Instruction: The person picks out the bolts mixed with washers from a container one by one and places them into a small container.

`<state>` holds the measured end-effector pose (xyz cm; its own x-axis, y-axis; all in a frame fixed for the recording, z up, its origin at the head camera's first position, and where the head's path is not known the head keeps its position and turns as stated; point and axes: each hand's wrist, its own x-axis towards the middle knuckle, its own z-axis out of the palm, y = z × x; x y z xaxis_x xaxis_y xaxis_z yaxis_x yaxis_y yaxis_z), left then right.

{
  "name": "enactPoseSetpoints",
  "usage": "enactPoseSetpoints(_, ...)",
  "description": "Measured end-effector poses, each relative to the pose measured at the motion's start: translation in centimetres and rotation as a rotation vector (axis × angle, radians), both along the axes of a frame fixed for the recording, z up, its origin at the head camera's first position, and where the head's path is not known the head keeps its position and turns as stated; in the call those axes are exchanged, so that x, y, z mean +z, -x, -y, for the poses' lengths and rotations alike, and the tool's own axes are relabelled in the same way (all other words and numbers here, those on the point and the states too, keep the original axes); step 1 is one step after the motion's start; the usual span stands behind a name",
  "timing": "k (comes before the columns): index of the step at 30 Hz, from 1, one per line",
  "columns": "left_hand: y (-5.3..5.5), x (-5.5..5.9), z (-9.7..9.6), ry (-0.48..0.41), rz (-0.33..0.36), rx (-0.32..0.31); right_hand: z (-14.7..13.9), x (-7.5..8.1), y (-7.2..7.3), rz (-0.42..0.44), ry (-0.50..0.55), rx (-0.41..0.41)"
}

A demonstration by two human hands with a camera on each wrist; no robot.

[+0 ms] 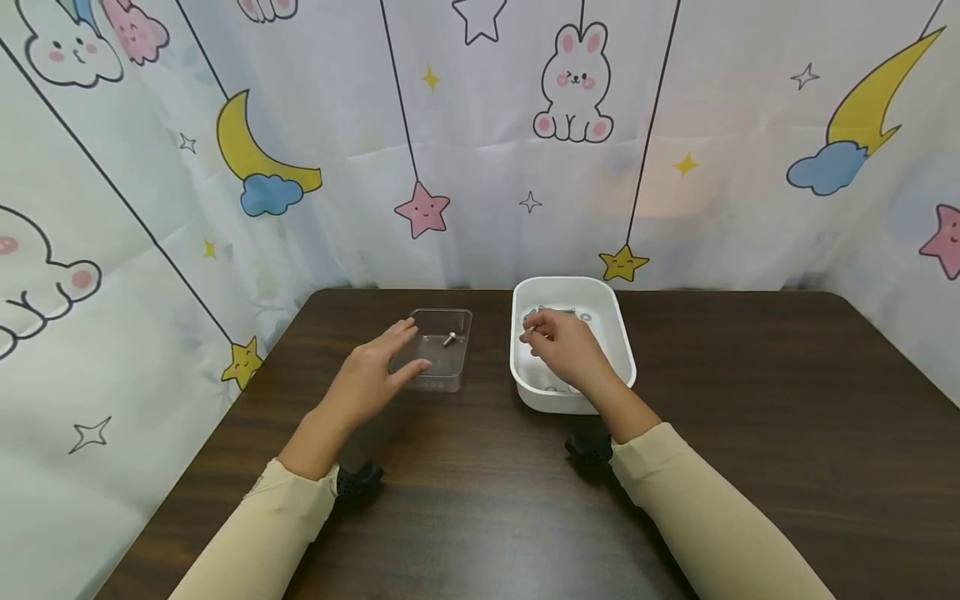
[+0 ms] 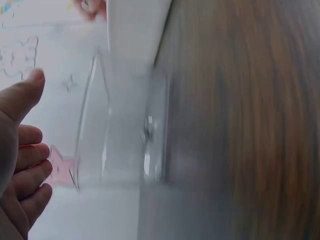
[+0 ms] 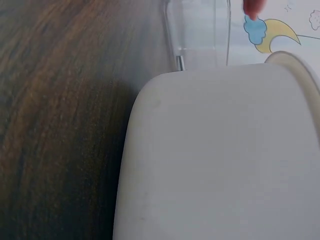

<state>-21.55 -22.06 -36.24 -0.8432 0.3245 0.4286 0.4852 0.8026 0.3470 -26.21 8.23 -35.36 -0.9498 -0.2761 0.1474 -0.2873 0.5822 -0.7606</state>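
My left hand [image 1: 365, 379] is held at the left side of a clear plastic box [image 1: 431, 382], its fingers extended and thumb apart, holding nothing. Inside that box lies one metal bolt [image 1: 449, 339]. Over the white plastic bin [image 1: 624, 354], my right hand [image 1: 567, 346] pinches a small shiny metal piece [image 1: 529, 332] between thumb and fingertips; its exact kind is too small to tell. Several small metal parts [image 1: 586, 317] lie on the bin's floor, partly hidden by this hand. In the right wrist view, the bin's outer wall [image 3: 215, 155] hides the right hand.
Both containers stand on a dark wood table [image 1: 480, 492] near its back edge, the clear box left of the white bin. Behind the table hangs a white curtain [image 1: 480, 150] printed with cartoons. Black wrist devices [image 1: 360, 481] sit under both cuffs.
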Motion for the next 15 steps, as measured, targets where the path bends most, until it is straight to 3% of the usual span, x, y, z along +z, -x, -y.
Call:
enactPoseSetpoints(3, 0.3, -0.3, 1.1, 0.008, 0.101, 0.037, 0.1, -0.1, 0.0, -0.028, -0.007, -0.010)
enactPoseSetpoints(8, 0.8, -0.7, 1.9, 0.015, 0.218, 0.044, 0.2, -0.2, 0.0, -0.165, -0.012, -0.049)
enactPoseSetpoints(11, 0.9, -0.9, 2.0, 0.007, 0.261, 0.043, 0.3, -0.2, 0.0, -0.240, 0.002, -0.069)
enactPoseSetpoints(15, 1.0, -1.1, 2.2, 0.006, 0.286, 0.044, 0.5, -0.1, -0.1, -0.258, 0.031, -0.056)
